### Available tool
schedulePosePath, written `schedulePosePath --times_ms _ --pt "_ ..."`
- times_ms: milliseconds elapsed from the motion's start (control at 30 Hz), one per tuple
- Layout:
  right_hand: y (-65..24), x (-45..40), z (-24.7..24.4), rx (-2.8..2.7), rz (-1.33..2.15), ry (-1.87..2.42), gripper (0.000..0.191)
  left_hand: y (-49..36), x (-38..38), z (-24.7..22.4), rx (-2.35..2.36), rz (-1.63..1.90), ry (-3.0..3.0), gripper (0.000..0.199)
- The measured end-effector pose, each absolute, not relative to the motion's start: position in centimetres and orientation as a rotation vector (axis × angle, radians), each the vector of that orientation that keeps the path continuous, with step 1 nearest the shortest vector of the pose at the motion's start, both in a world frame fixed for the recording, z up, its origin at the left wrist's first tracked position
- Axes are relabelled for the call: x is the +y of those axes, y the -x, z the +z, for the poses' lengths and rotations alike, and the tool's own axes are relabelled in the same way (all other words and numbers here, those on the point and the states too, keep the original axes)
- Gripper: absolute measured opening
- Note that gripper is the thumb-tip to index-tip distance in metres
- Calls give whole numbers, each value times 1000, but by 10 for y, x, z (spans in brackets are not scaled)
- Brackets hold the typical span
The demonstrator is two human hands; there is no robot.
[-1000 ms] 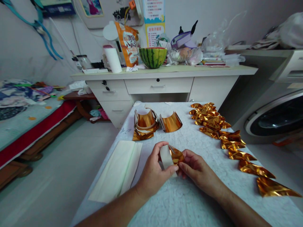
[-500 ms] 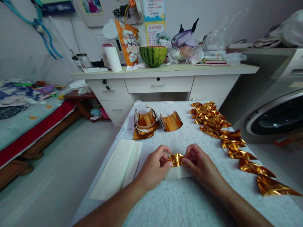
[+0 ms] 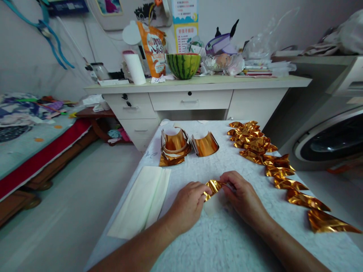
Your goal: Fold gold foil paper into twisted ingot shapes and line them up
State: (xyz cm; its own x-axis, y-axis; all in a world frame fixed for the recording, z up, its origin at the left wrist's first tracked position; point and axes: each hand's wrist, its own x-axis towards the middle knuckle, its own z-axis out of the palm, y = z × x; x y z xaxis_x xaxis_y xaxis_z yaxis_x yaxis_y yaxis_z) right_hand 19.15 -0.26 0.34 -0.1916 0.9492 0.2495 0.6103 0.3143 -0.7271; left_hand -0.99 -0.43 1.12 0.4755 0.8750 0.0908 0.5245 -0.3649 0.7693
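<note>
A small piece of shiny gold foil (image 3: 212, 187) is stretched between my two hands above the table. My left hand (image 3: 190, 202) is closed on its left end, and my right hand (image 3: 241, 194) pinches its right end. Under the foil, a pale sheet (image 3: 214, 207) shows faintly, partly hidden by my hands. Curled gold sheets (image 3: 175, 145) lie beyond my left hand, beside another curved gold sheet (image 3: 206, 145). Flat pale paper sheets (image 3: 138, 202) rest to the left. Several twisted gold foil pieces (image 3: 297, 199) run in a row along the right.
The cloth-covered table (image 3: 227, 245) lies beneath my hands. Behind it stands a white desk (image 3: 190, 100) with a half watermelon (image 3: 183, 66) and an orange pouch (image 3: 153, 51). A washing machine (image 3: 334, 124) is at the right, a bed (image 3: 36, 147) at the left.
My left hand has turned over the foil's left end, its fingers now covering more of it. The foil has tilted, its right end higher, and looks narrower. Less of the pale sheet shows.
</note>
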Motion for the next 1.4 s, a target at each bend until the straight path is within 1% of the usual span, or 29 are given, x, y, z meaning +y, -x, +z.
schedulePosePath --times_ms 67,233,333,400,533,667,733,900,1000,1167,1267,1400 --pt "-192 -3 5 -1865 617 1351 21 10 -3 8 1167 671 -1924 24" --pt "-191 -9 11 -1857 700 1276 42 10 2 0 1143 787 -1489 19" --pt "-191 -11 9 -1923 658 1276 51 8 5 0 1127 826 -1337 16" --pt "-190 -12 3 -1961 611 1297 55 7 6 2 1132 845 -1274 15" --pt "-189 -10 -9 -1982 493 1341 48 6 7 7 1156 825 -1204 13" --pt "-189 -8 -11 -2051 148 1376 45 4 6 4 1151 835 -1238 12" --pt "-189 -8 -9 -2104 58 1365 45 3 5 0 1142 841 -1283 12" --pt "-187 -15 -5 -2270 192 1186 47 2 2 -8 1179 839 -1442 9" --pt "-185 -19 -2 -2326 243 1167 45 2 0 -7 1252 811 -1530 10" --pt "-181 -22 4 -2383 369 1149 24 4 -3 4 1379 700 -1797 12" --pt "-181 -21 5 -2382 451 1114 18 6 -5 7 1436 618 -1990 13" --pt "-183 -18 2 -2358 594 1087 10 10 -6 6 1434 546 -2088 12"
